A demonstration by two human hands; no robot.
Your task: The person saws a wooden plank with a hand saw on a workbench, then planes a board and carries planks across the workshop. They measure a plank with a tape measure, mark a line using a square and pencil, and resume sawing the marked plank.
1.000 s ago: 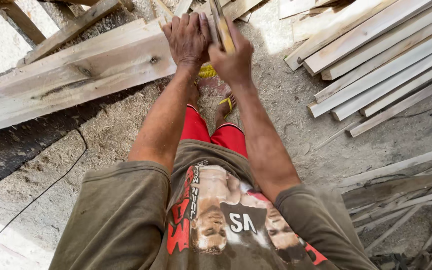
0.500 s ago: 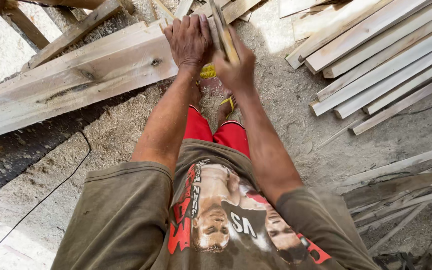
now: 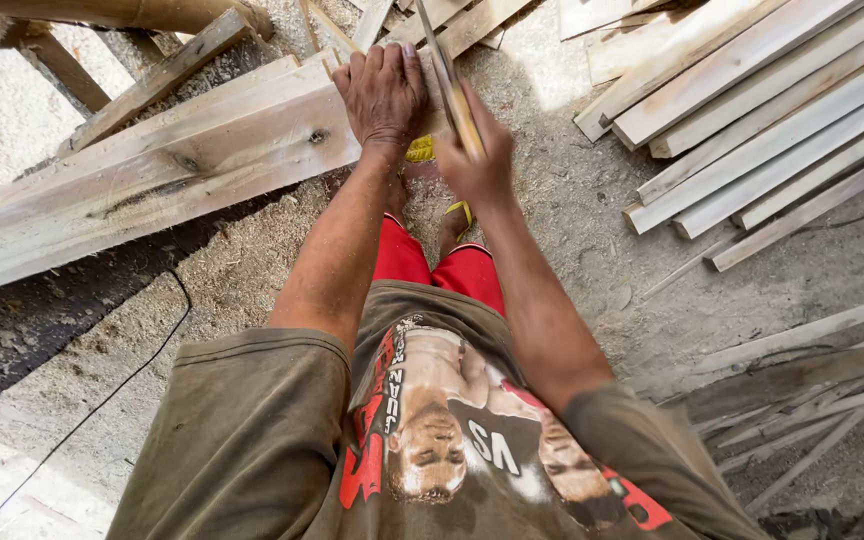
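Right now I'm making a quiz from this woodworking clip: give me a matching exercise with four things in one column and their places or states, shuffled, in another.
Things:
1. left hand
2. right hand
3. stacked boards
4. yellow sandal

Places or states:
A. lying in a pile on the ground at the right
B. pressed flat on the plank
C. on a foot, below the hands
D. gripping a saw

Pairs: 1-B, 2-D, 3-A, 4-C

The left hand [image 3: 384, 92] presses flat on the end of a thick wooden plank [image 3: 152, 175]; the right hand [image 3: 477, 160] grips a handsaw [image 3: 449, 80] beside it, above sawdust-strewn ground [image 3: 572, 230].
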